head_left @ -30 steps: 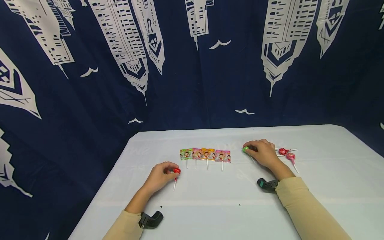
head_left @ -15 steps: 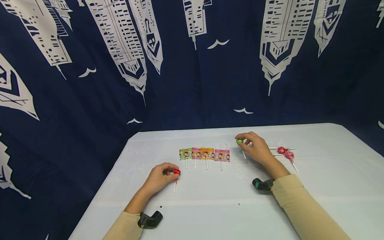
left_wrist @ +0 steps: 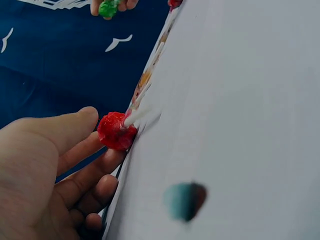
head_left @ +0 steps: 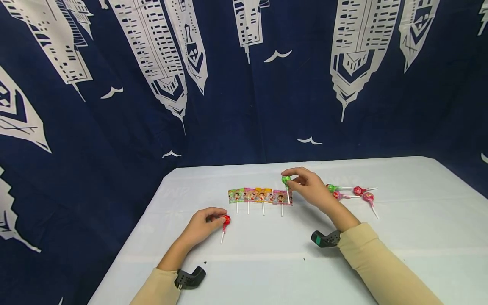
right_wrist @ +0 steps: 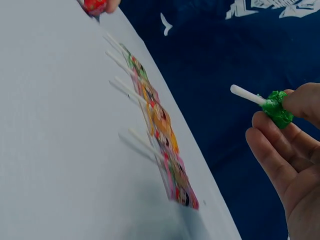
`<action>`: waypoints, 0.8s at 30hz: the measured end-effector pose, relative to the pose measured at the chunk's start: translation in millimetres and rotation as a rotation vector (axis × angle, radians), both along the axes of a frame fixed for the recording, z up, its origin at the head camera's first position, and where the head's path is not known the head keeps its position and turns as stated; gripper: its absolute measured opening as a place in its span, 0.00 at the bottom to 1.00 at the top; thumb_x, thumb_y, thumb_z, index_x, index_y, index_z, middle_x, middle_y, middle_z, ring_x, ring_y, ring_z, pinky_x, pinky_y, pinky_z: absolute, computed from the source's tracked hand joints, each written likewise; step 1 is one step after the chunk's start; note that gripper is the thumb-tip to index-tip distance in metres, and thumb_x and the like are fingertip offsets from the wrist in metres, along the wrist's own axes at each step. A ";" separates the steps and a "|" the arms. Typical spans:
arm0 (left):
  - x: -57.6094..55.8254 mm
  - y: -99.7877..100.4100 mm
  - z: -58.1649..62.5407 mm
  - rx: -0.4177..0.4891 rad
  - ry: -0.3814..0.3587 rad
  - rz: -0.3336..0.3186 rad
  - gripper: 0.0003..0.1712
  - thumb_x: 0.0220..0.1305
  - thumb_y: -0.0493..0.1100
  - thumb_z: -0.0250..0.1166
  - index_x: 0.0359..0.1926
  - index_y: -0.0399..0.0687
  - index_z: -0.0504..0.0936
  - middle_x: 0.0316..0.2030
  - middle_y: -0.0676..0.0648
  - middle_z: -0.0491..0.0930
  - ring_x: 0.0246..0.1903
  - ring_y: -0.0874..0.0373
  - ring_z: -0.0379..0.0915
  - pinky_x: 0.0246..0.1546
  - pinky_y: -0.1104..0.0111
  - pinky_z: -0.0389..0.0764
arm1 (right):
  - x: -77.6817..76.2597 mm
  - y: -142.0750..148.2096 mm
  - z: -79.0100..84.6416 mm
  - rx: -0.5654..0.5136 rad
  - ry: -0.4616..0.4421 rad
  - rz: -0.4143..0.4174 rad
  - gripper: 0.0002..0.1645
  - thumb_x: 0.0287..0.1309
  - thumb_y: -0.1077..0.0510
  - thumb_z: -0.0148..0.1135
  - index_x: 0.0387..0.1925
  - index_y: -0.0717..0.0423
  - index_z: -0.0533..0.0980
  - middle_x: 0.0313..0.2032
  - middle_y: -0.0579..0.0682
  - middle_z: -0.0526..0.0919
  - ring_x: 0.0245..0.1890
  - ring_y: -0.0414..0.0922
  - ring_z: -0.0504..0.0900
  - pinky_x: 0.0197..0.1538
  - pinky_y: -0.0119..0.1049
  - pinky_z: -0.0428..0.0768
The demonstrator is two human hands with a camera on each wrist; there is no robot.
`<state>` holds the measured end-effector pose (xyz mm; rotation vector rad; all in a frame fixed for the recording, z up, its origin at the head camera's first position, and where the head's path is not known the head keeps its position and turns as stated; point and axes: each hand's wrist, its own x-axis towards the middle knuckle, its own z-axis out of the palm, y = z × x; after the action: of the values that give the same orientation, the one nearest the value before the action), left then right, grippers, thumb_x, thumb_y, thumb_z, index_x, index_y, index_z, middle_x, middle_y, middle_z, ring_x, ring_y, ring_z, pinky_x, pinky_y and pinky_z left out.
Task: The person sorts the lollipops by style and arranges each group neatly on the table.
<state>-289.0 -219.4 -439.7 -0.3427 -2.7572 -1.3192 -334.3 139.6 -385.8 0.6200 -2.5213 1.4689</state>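
Left hand [head_left: 203, 224] clamped on a red lollipop [head_left: 226, 220]; right hand [head_left: 309, 186] clamped on a green lollipop [head_left: 285, 179]; the two held apart over the tabletop [head_left: 267, 254].
Both arms [head_left: 385, 264] are extended forward. The red lollipop is held near the left end of a row of four flat-wrapped lollipops [head_left: 263, 195]; the green lollipop is held stick downward at the row's right end. Cartoon figures [head_left: 281, 198] are printed on the wrappers [right_wrist: 159, 119]; any lettering is illegible.

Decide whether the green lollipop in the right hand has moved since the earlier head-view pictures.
Yes, leftward: earlier it was right of the rightmost packet; now the lollipop partly overlaps it in that view.
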 end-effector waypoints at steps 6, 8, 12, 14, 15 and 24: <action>-0.6 -0.5 -0.8 0.008 -0.020 -0.012 0.12 0.62 0.40 0.69 0.47 0.55 0.88 0.35 0.54 0.81 0.36 0.60 0.70 0.38 0.72 0.70 | 8.0 -14.7 2.2 -0.037 -0.043 0.087 0.18 0.68 0.62 0.59 0.58 0.50 0.78 0.57 0.55 0.80 0.44 0.57 0.86 0.45 0.43 0.82; -0.6 -0.5 -0.6 0.004 -0.016 -0.017 0.12 0.61 0.39 0.70 0.46 0.55 0.88 0.35 0.54 0.81 0.36 0.60 0.70 0.38 0.72 0.70 | 10.1 -19.4 1.8 -0.035 -0.047 0.093 0.18 0.67 0.62 0.61 0.57 0.50 0.78 0.57 0.55 0.81 0.44 0.54 0.86 0.44 0.40 0.82; -0.7 -0.7 -1.1 0.002 0.000 -0.030 0.11 0.60 0.40 0.71 0.45 0.54 0.88 0.33 0.53 0.81 0.35 0.60 0.70 0.37 0.72 0.70 | 14.2 -30.1 0.1 -0.031 -0.050 0.108 0.17 0.64 0.62 0.64 0.54 0.51 0.79 0.55 0.54 0.82 0.43 0.47 0.85 0.42 0.35 0.82; -0.5 -0.8 -1.3 0.008 0.000 -0.032 0.11 0.60 0.40 0.71 0.45 0.53 0.88 0.33 0.52 0.80 0.35 0.60 0.70 0.37 0.72 0.70 | 16.8 -36.2 -0.7 -0.034 -0.052 0.123 0.17 0.62 0.62 0.65 0.53 0.52 0.80 0.54 0.54 0.83 0.43 0.46 0.85 0.42 0.34 0.82; -0.5 -0.9 -1.5 0.008 0.000 -0.032 0.11 0.60 0.40 0.72 0.44 0.53 0.88 0.33 0.52 0.80 0.35 0.60 0.70 0.37 0.72 0.70 | 18.1 -39.4 -1.2 -0.033 -0.053 0.129 0.17 0.62 0.61 0.65 0.53 0.52 0.80 0.54 0.54 0.83 0.44 0.46 0.84 0.42 0.34 0.82; -0.6 -2.0 -3.4 0.021 -0.003 -0.029 0.11 0.60 0.41 0.72 0.45 0.55 0.88 0.34 0.53 0.81 0.35 0.60 0.70 0.38 0.72 0.70 | 32.8 -70.4 -6.6 0.006 -0.029 0.219 0.15 0.60 0.66 0.65 0.49 0.55 0.81 0.50 0.53 0.84 0.40 0.43 0.83 0.43 0.32 0.81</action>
<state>-289.6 -221.4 -443.2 -0.3812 -2.7489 -1.3557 -301.5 69.2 -392.4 0.9084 -2.5481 1.5491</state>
